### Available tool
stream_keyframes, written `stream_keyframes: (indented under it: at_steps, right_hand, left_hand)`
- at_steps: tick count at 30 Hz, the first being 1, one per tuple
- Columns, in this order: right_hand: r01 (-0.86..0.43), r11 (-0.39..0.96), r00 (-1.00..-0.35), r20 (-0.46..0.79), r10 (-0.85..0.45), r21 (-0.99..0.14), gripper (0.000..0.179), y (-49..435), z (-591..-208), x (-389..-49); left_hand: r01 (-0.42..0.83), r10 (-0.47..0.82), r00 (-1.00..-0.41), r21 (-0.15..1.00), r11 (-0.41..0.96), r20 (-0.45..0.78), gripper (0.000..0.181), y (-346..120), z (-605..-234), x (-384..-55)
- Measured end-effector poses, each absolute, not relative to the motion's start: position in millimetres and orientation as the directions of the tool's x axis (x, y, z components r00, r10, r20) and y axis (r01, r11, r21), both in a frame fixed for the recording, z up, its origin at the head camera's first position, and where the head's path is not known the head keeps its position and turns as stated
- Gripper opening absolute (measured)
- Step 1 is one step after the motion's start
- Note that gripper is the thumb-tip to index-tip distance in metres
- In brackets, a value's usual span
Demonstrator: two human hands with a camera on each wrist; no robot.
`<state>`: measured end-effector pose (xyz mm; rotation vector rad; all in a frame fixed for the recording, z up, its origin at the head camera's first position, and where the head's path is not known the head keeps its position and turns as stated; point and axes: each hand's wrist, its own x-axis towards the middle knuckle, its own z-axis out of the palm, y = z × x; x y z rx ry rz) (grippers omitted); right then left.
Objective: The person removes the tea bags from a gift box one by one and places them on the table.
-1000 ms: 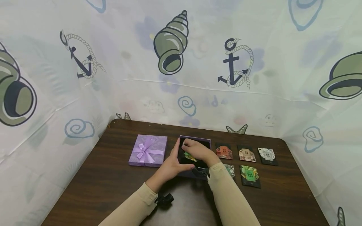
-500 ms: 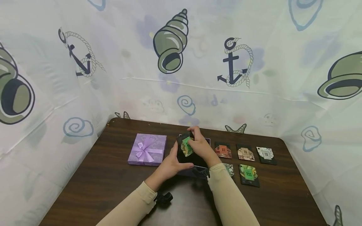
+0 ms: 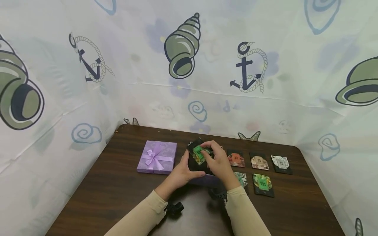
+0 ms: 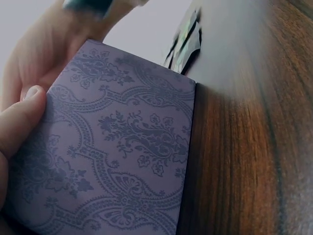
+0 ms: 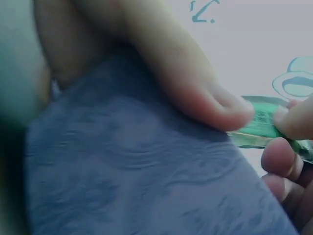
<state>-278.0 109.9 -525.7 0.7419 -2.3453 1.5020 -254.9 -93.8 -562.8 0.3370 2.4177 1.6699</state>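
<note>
In the head view my left hand grips the purple box base by its left side. Its thumb lies against the near wall, whose floral pattern fills much of the left wrist view. The inside of the base looks black. Over the opening, my right hand pinches a small dark packet with a green label, held tilted. The right wrist view shows the packet between thumb and fingers, beyond the box wall. What lies deeper in the base is hidden by the packet and hands.
A purple lid with a ribbon bow lies left of the base on the brown table. To the right are several similar packets, among them a red one, a white one and a green one.
My right hand has raised the green-labelled packet from inside the base, then shifted slightly right and nearer with it. The left hand keeps its hold on the base.
</note>
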Motion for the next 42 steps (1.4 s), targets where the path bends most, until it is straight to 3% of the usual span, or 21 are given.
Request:
stream_keyframes:
  at_steps: [4,8,11,15,21,23,26,33,42]
  right_hand:
    - [-0.558,0.201,-0.827,0.52,-0.212,-0.805,0.028,117,-538,-257]
    - [-0.598,0.096,-0.8,0.6,-0.018,-0.795,0.021,125,-559,-240]
    - [-0.599,0.076,-0.783,0.603,0.153,-0.797,0.017,130,-574,-227]
    - [-0.636,0.116,-0.713,0.639,0.29,-0.763,0.013,136,-586,-212]
    - [-0.773,0.277,-0.499,0.817,0.29,-0.571,0.019,158,-603,-201]
    - [-0.791,0.287,-0.477,0.839,0.263,-0.54,0.022,167,-605,-197]
    - [-0.775,0.29,-0.5,0.825,0.263,-0.562,0.021,181,-606,-190]
    - [-0.595,0.433,-0.538,0.736,0.412,-0.677,0.021,239,-607,-179]
    - [-0.096,0.517,-0.548,0.478,0.686,-0.851,0.023,328,-601,-170]
  left_hand:
    - [0.077,0.281,-0.959,0.927,0.368,-0.032,0.137,-93,-562,-254]
    - [0.063,0.277,-0.959,0.919,0.389,-0.052,0.136,-93,-562,-253]
    - [0.067,0.277,-0.96,0.92,0.385,-0.047,0.135,-93,-563,-253]
    - [0.062,0.273,-0.961,0.923,0.38,-0.048,0.135,-92,-563,-253]
    - [0.056,0.265,-0.963,0.92,0.387,-0.053,0.135,-94,-563,-252]
    - [0.059,0.265,-0.963,0.919,0.39,-0.05,0.136,-94,-562,-253]
    - [0.066,0.268,-0.962,0.918,0.391,-0.045,0.136,-93,-563,-255]
    - [0.062,0.263,-0.964,0.92,0.387,-0.046,0.14,-91,-564,-254]
    - [0.053,0.263,-0.963,0.924,0.379,-0.052,0.139,-93,-564,-256]
